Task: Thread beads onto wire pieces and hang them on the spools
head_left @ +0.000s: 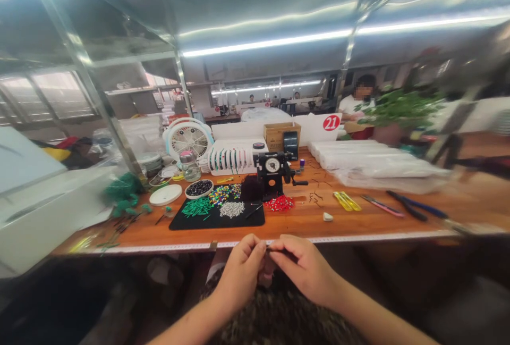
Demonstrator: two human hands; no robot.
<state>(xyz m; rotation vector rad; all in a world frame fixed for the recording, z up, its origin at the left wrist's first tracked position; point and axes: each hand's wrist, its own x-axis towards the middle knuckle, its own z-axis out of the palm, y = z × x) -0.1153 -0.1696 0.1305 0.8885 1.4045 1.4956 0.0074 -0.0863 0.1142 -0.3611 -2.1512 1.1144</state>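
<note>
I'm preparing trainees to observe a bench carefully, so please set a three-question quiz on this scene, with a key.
1. True or false: the left hand and right hand are spread wide apart.

2. Which number is on the red sign?
A) 12
B) 21
C) 47

3. Fill in the blank: the green pieces lie on a black ____.

Key:
1. False; they are close together.
2. B
3. mat
</note>
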